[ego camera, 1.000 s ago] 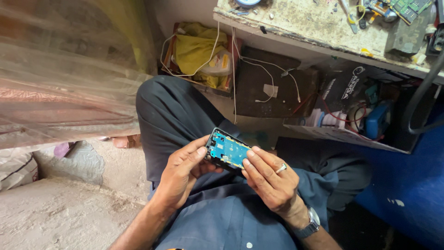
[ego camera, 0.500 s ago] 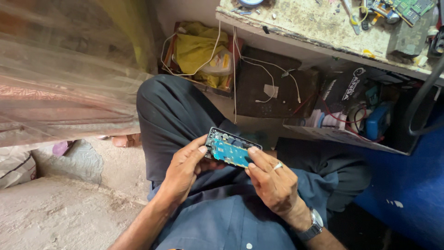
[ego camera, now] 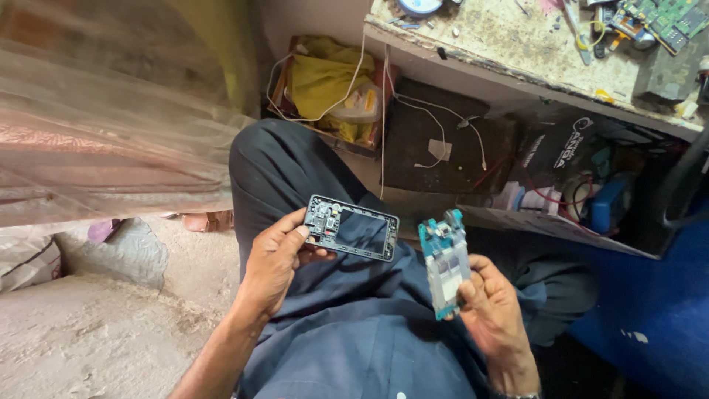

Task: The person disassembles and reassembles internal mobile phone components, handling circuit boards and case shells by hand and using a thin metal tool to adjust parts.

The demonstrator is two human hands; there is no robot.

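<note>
The left hand (ego camera: 275, 260) is closed on one dark rectangular phone frame with a black centre panel (ego camera: 353, 227), pinching its left end between thumb and fingers; the frame lies nearly flat above the lap, its long side running left to right. The right hand (ego camera: 493, 313) is closed on one blue-green printed circuit board with pale metal shields (ego camera: 444, 262), gripped at its lower end and held upright. The two parts are near each other but not touching. Both hands hover over one dark blue garment (ego camera: 354, 332) and one black-trousered knee (ego camera: 281, 166).

Beyond the knee, one yellow cloth bundle (ego camera: 325, 81) lies in an open box under the bench, with white cables (ego camera: 436, 122) hanging across one black flat panel (ego camera: 443, 140). One blue box-shaped item (ego camera: 607, 207) sits on the lower shelf at right. Farthest off, one worn, stained workbench top (ego camera: 509, 44) carries one green circuit board (ego camera: 665, 18) among small tools, too small to count.
</note>
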